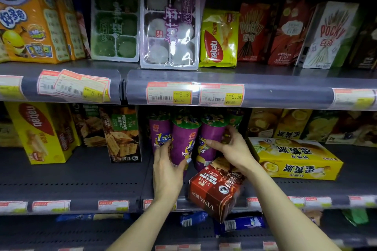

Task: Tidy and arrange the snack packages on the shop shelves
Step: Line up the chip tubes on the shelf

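**Q:** What fills the frame?

**A:** The middle shelf [81, 177], grey perforated metal. On it lies a flat yellow cake box [295, 159] of stiff card, then a red VINA cracker box [214, 189] tipped over the front lip.

**Q:** And the cups?

**A:** Purple potato-chip cups [184, 142] stand in a cluster mid-shelf. They look light, glossy and slippery, thin-walled, likely to dent.

**Q:** Your grip?

**A:** My left hand [166, 171] curls, fingers spread, round a front cup's wall; my right hand [232, 144] cups its neighbour's side, thumb across the front. I'd hold low on the wall and slide, not squeeze.
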A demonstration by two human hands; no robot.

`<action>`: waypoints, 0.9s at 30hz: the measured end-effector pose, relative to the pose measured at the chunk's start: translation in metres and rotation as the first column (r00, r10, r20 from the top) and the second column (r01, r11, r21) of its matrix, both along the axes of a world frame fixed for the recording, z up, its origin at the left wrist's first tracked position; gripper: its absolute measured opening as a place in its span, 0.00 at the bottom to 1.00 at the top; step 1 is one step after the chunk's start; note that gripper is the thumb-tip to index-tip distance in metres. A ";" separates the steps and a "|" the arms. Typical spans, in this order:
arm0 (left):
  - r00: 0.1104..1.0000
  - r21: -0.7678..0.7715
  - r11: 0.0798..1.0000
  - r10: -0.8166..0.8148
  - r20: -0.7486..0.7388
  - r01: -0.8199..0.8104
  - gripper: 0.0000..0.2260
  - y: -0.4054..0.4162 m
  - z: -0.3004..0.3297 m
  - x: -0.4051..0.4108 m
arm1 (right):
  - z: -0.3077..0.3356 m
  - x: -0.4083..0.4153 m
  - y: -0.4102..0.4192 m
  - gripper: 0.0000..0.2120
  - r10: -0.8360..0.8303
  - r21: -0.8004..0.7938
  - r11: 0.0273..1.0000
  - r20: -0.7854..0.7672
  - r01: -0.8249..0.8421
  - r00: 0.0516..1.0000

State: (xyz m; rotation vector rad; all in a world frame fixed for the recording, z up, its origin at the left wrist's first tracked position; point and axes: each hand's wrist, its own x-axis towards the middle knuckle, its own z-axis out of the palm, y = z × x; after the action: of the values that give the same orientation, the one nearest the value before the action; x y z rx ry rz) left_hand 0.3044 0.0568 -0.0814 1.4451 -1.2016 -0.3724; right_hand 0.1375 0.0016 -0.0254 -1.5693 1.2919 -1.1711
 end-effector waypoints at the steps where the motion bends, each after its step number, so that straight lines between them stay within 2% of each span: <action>1: 1.000 0.005 1.000 -0.004 0.013 0.004 0.31 0.000 -0.002 0.000 | 0.000 0.000 0.000 0.28 0.015 0.005 1.000 0.004 -0.015 1.000; 11: 0.999 0.007 0.999 0.035 -0.003 -0.035 0.28 -0.005 -0.002 -0.002 | -0.001 -0.005 -0.003 0.26 0.020 -0.035 0.999 -0.016 -0.020 1.000; 15: 0.974 -0.019 0.985 0.173 0.150 -0.172 0.25 -0.003 0.003 0.004 | 0.001 -0.006 -0.001 0.27 0.053 -0.017 0.998 -0.007 -0.053 0.999; 17: 0.947 -0.035 0.969 0.245 0.209 -0.243 0.30 -0.006 0.003 0.007 | 0.002 -0.005 0.000 0.32 0.056 -0.019 0.998 0.005 -0.056 0.998; 19: 0.933 -0.039 0.955 0.296 0.203 -0.294 0.38 -0.007 0.005 0.006 | 0.003 -0.003 0.001 0.39 0.047 -0.025 0.999 0.000 -0.047 0.999; 21: 0.949 -0.030 0.961 0.275 0.154 -0.274 0.46 -0.009 0.006 0.007 | 0.002 0.000 0.001 0.42 0.024 -0.037 0.999 -0.037 -0.025 0.999; 23: 0.988 -0.011 0.988 0.155 0.018 -0.155 0.52 -0.013 0.004 0.013 | 0.000 0.002 0.000 0.40 0.001 -0.056 0.998 -0.056 -0.004 0.998; 25: 0.993 -0.038 0.998 0.040 -0.112 -0.045 0.52 -0.014 0.004 0.020 | -0.001 0.003 0.000 0.35 -0.011 -0.073 0.997 -0.056 0.007 0.998; 27: 0.981 -0.049 0.999 -0.013 -0.195 0.003 0.47 -0.012 0.005 0.029 | -0.001 0.003 -0.001 0.32 -0.009 -0.076 0.997 -0.065 0.005 0.998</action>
State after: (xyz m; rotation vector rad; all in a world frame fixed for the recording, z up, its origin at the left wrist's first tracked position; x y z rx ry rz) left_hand 0.3336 0.0447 -0.0766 1.3296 -1.0515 -0.4761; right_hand 0.1401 0.0009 -0.0264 -1.6715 1.3100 -1.1939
